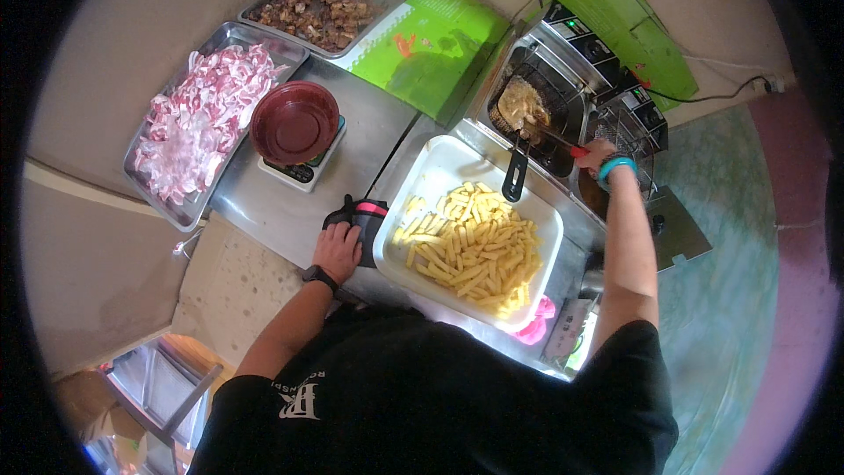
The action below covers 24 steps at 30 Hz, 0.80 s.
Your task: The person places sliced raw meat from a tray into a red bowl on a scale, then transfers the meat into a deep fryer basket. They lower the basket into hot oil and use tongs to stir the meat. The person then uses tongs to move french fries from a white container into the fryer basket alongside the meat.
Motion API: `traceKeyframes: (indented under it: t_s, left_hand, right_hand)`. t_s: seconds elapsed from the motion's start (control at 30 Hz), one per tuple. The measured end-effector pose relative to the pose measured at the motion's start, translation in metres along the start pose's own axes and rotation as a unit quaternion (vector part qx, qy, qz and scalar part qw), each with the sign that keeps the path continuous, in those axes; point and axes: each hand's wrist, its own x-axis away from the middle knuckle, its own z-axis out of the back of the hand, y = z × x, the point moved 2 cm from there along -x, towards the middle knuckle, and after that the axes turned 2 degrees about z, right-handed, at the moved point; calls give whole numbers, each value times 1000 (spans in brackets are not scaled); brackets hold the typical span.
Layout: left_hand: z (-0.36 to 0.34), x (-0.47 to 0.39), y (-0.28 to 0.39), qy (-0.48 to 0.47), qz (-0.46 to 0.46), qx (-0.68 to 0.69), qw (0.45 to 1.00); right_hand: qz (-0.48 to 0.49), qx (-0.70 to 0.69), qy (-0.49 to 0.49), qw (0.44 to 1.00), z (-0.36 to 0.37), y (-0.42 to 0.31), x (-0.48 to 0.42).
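My right hand (597,155) is closed on the red handle of tongs (554,137), whose far end is in a fryer basket (560,95) with frying food (521,102) in foaming oil. The basket's black handle (515,175) reaches over the rim of a white tray (403,211) with pale cut French fries (481,244). My left hand (337,252) rests on a dark cloth item with a pink stripe (370,227), left of the tray; whether its fingers grip it is unclear.
A brown bowl (295,123) stands on a kitchen scale (310,175). Metal trays of raw sliced meat (204,112) and browned pieces (320,10) lie at the left and back. A green box panel (435,53) adjoins the fryer. A second fryer basket (623,135) is at the right.
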Motion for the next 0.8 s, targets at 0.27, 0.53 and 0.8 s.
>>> traceKeyframes:
  t_s: [0.27,0.53,0.8]
  left_hand:
    - [0,-2,0,-15,1,7,1000]
    - [1,-3,0,-13,-3,3,1000]
    - [-2,1,0,-18,7,-6,1000]
  right_hand:
    - [-7,34,-105,994,8,25,12]
    - [-84,-60,96,990,-43,-13,-25]
    - [21,-62,-94,993,39,10,59]
